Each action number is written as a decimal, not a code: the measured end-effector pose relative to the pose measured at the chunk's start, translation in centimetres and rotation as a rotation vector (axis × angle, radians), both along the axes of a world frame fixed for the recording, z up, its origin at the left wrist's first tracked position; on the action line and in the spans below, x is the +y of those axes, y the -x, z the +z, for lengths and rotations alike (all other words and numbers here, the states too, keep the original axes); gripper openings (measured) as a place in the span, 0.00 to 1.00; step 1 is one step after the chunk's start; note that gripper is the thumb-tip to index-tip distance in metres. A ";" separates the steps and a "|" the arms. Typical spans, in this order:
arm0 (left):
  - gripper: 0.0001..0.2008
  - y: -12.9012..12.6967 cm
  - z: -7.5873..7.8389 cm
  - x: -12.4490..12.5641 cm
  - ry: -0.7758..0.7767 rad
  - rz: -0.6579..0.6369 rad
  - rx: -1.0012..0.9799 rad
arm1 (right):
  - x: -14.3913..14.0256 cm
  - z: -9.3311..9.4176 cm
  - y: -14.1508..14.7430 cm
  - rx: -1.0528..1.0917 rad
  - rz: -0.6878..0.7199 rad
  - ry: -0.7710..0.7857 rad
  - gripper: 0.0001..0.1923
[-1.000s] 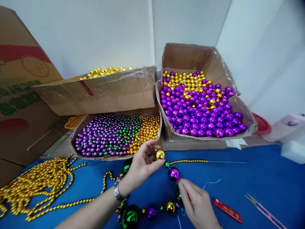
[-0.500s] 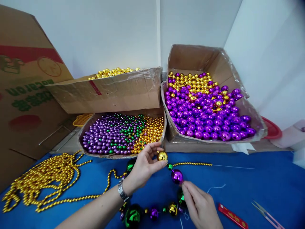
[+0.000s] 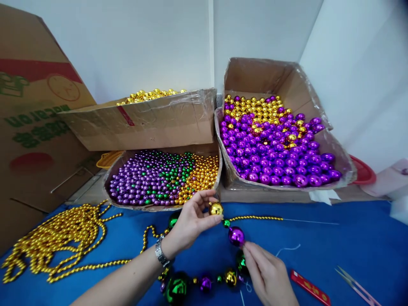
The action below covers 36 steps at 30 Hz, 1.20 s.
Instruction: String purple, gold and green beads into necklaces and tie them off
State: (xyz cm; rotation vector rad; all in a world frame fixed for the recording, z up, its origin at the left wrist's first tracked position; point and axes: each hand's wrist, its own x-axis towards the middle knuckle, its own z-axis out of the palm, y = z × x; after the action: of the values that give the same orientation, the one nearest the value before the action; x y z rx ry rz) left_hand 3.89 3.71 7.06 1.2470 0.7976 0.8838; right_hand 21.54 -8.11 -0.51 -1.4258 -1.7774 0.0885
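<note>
Soft light, glints on held beads (image 3: 236, 235)

Cardboard boxes (image 3: 248, 76) heaped with loose purple, gold and green beads (image 3: 274, 165) lined the back of a blue-covered tabletop (image 3: 360, 238) in what appeared to be a small craft workshop. Gold bead strands (image 3: 60, 242) lay piled at left, a slim pointed tool (image 3: 349, 280) at right, with a string of large shiny balls (image 3: 177, 289) between them; plain pale walls (image 3: 159, 46) enclosed the corner.

A glossy bead strand (image 3: 231, 277) is curving in a loop over the blue surface (image 3: 318, 242); a gold ball (image 3: 216, 209), small green bead (image 3: 226, 223) and purple ball (image 3: 236, 235) are lining its far side, a large green ball (image 3: 177, 288) sitting near.
</note>
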 end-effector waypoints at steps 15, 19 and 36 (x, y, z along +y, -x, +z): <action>0.27 0.2 0.2 0.3 -0.021 -0.032 -0.002 | -0.3 -0.1 -0.3 -0.044 0.035 0.035 0.09; 0.27 0.1 0.2 0.1 -0.049 -0.030 0.012 | -0.3 0.1 -0.1 -0.032 0.037 0.040 0.10; 0.26 0.1 0.6 -0.2 -0.117 -0.059 0.014 | -0.7 0.8 0.1 0.166 0.104 0.189 0.11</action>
State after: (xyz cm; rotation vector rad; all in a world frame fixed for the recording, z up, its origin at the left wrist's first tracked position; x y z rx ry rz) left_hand 3.78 3.49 7.64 1.3742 0.7249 0.8852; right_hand 21.48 -8.81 0.27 -1.4125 -1.7399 0.4275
